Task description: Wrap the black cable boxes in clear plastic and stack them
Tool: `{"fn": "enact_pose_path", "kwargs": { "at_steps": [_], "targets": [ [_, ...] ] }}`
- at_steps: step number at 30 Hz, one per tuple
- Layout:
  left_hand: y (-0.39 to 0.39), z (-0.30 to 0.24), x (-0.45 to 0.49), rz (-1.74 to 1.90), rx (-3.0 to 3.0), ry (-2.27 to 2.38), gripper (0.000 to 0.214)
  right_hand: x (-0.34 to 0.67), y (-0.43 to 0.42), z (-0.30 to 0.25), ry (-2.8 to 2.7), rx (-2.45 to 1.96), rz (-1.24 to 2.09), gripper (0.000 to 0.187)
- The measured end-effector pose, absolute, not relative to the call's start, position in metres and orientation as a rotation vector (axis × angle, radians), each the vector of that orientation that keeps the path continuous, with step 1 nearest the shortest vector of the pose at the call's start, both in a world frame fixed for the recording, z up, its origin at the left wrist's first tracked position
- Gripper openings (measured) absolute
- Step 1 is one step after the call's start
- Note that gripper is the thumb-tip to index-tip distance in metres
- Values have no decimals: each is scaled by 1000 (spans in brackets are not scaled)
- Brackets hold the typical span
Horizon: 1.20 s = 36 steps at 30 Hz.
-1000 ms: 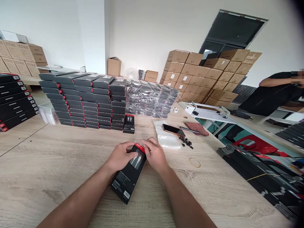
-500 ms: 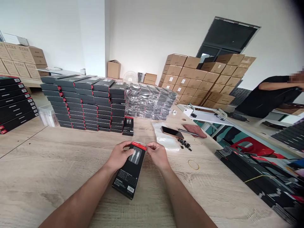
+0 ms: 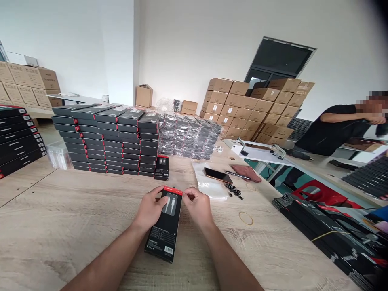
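Observation:
A black retail cable box (image 3: 165,226) with a red top edge and a window showing a white cable lies on the wooden table (image 3: 75,202), its far end raised slightly. My left hand (image 3: 148,210) grips its left side near the top. My right hand (image 3: 197,208) pinches its upper right corner with the fingertips. A thin clear film may lie along the box's top edge, but it is too faint to tell. The table under the box is hidden.
A matching box (image 3: 161,167) stands before tall stacks of black boxes (image 3: 106,139). A clear bag (image 3: 209,184), phone (image 3: 216,175), small black parts (image 3: 234,192) and rubber band (image 3: 245,218) lie to the right. A co-worker (image 3: 333,129) sits beyond.
The box has turned from tilted to nearly straight, with both hands still at its top end. The whole view has rotated and shifted as my head moved. The co-worker's hand has risen.

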<state>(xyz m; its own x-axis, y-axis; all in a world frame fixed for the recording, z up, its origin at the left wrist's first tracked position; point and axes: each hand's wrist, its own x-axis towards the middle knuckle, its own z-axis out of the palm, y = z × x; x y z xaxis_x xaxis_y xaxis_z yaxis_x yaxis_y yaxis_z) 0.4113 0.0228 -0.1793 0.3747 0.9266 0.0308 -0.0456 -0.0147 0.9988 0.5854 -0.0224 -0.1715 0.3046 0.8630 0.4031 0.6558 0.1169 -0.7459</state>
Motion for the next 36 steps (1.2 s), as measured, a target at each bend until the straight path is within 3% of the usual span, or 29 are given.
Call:
{"fn": "enact_pose_path", "kwargs": {
  "at_steps": [4,10,17,20,25,29,33,36],
  "targets": [
    [21,-175,412,1004,1367,854,46,579,-23,-167,-1348,-1485,349,14],
    [6,-151,408,1330,1409,624,33,565,-32,-143,-998,-1168,830,26],
    [2,-123,392,1336,1439,646,38,560,-49,-120,-1137,-1054,758,32],
    [13,-123,382,1144,1524,621,25,564,-47,-124,-1306,-1162,780,38],
    [29,-149,372,797,1913,863,17,575,-42,-140,-1656,-1350,862,27],
    [28,-164,375,603,2120,1025,16,581,-41,-143,-1657,-1335,877,38],
    [21,-151,380,812,1977,913,37,581,-40,-140,-1615,-1339,749,30],
    [20,-143,384,969,1840,858,25,580,-39,-144,-1686,-1292,840,27]
  ]
}}
